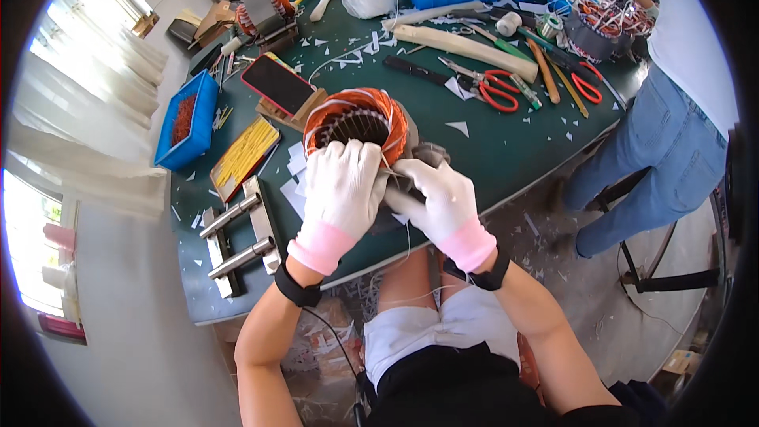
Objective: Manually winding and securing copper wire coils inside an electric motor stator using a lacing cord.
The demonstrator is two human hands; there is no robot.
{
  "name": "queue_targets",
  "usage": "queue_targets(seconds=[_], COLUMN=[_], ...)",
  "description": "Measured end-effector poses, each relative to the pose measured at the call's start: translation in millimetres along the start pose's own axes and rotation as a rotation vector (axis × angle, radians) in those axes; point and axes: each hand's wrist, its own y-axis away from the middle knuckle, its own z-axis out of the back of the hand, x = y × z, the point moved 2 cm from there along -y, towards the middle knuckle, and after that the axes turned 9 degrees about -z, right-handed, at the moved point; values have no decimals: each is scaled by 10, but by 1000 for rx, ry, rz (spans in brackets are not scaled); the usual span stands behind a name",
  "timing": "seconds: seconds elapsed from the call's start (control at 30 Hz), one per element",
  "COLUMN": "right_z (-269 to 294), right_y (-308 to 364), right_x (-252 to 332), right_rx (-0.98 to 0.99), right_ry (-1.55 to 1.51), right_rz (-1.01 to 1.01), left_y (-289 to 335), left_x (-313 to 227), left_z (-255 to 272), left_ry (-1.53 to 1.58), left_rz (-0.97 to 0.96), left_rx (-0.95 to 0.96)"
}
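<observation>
A motor stator (pixel 403 122) with orange-red copper windings bound in white cord lies at the near edge of the green table, its slotted bore facing up. My left hand (pixel 340 190), in a white glove with a pink cuff, curls its fingers over the near rim of the winding. Close beside it, my right hand (pixel 439 202), gloved alike, is closed at the winding's lower right, thumb and fingers together on a thin white cord (pixel 385 163). A loose length of cord hangs below that hand. The gloves hide the near side of the stator and the fingertips.
Left of the stator are a metal two-bar frame (pixel 265 229), yellow strips on a tray (pixel 231 190), a blue bin (pixel 204 122) and a phone (pixel 278 83) on a wooden stand. Red-handled scissors (pixel 500 93) lie to the right. Another person in jeans (pixel 656 150) stands near another stator (pixel 597 32).
</observation>
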Motion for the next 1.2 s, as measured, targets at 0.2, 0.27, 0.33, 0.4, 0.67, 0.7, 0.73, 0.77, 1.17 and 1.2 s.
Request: queue_targets(seconds=[0.2, 0.27, 0.33, 0.4, 0.67, 0.7, 0.73, 0.77, 1.17, 1.2], right_z=[214, 397, 272, 83, -57, 63, 155, 203, 333, 263], right_y=[409, 192, -184, -449, 140, -81, -313, -530, 73, 73], right_x=[87, 269, 309, 390, 2, -45, -76, -114, 27, 61], right_rx=[856, 875, 355, 512, 416, 520, 550, 696, -148, -172], right_ry=[-1282, -1077, -438, -679, -920, -1075, -1177, -1220, -137, -112], right_rz=[-973, -663, 61, -58, -341, -598, -541, -601, 163, 144], left_y=[130, 121, 170, 237, 179, 161, 111, 88, -78, -42], left_x=[24, 40, 49, 88, 183, 186, 162, 154, 256, 273], left_z=[24, 23, 14, -52, 98, 69, 28, 14, 68, 49], left_ry=[-19, -54, -101, -76, 71, 79, 106, 118, 33, 67], left_rz=[-9, -19, -51, -22, -76, -87, -53, -12, -82, -15], left_rx=[29, -22, -71, -60, -24, -13, -60, -106, -96, -95])
